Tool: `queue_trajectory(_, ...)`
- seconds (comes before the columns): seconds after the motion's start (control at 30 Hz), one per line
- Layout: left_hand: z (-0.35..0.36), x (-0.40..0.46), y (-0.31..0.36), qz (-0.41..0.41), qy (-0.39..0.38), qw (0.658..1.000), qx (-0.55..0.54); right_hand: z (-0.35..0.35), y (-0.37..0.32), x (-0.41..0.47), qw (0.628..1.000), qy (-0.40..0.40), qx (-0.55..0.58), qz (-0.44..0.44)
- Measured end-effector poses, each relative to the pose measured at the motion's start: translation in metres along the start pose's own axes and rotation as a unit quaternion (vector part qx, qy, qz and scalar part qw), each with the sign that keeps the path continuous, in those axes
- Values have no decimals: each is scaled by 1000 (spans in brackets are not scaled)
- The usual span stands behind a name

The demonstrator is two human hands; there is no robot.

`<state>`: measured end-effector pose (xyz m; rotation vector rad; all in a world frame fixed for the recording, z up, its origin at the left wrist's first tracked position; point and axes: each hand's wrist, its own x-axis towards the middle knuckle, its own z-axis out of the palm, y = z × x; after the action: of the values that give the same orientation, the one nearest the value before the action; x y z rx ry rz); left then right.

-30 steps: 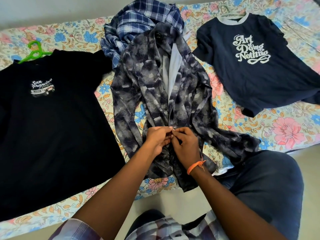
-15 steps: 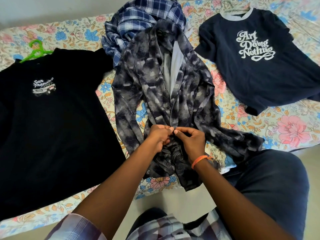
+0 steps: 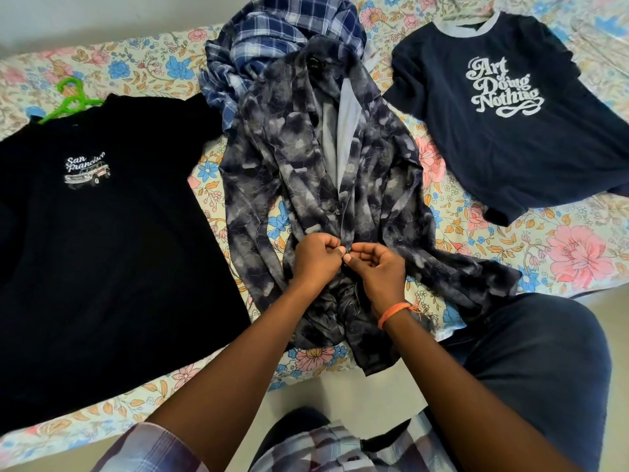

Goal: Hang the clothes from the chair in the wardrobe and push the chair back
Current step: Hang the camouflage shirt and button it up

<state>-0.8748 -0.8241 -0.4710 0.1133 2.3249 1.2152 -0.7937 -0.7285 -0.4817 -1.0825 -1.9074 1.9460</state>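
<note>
- Grey-and-black mottled button-front shirt of thin fabric (image 3: 306, 172): lies at centre frame on the bed with the floral-print sheet (image 3: 558, 253), collar toward the top of the frame, hem bunched at the bed's near edge. The flat surface supports the fabric so both front edges can be brought together.
- Left hand (image 3: 315, 258): fingers curled, thumb and fingertips pinching the left front edge of the mottled shirt at its lower middle.
- Right hand (image 3: 376, 267), with an orange thread band on the wrist (image 3: 396, 310): fingers curled, pinching the opposite front edge. The two hands meet tip to tip at the placket; judged purpose is fastening a button so the shirt stays put on a hanger. The button itself is too small to confirm.
- The placket above the hands lies open, showing a pale lining; further fastening appears to remain.
- Blue-and-white plaid shirt (image 3: 282, 32): crumpled at upper centre, partly under the mottled shirt's collar; not yet prepared.
- Black T-shirt with a small white "San Francisco" chest print (image 3: 102, 233): spread flat at left; a green plastic hanger (image 3: 73, 100) protrudes at its neck, upper left, so it appears ready to carry.
- Navy T-shirt with grey collar trim and white "Art of Doing Nothing" lettering (image 3: 510, 137): spread flat at upper right; a pale hanger hook seems to sit at its neck.
- Wardrobe and chair: not in view.
</note>
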Motion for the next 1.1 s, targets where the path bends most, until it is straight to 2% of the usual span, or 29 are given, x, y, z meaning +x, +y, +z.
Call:
queue_trajectory(0.1, -7, -4, 6, 75, -4, 995, 67, 0, -1, 0, 1000, -7, -9, -9)
queue_trajectory(0.2, -13, -1, 7, 99, -15, 994, 48, -1, -3, 1, 1000, -15, 3, -9)
queue_trajectory(0.33, -11, 8, 0, -5, -42, 995, -94, -5, -5, 3, 997, -31, 62, 33)
queue_trajectory(0.5, -2, 4, -8, -107, -41, 960, -255, 1, -9, 9, 996, -63, 60, 31)
queue_trajectory(0.6, 2, 2, -8, -143, -30, 945, -291, 5, -8, 10, 997, -63, 48, 21)
queue_trajectory(0.7, 1, 1, -7, -150, -57, 938, -307, 4, -6, 11, 996, -61, 58, 32)
queue_trajectory(0.8, 1, 3, -11, -142, -67, 940, -303, 3, -3, 12, 995, -75, 60, 40)
queue_trajectory(0.97, 8, -1, -10, -58, 3, 985, -163, -3, -4, 14, 987, -83, 118, 75)
queue_trajectory(1.1, 8, -2, -9, -34, -1, 990, -138, -8, 0, 18, 986, -65, 114, 101)
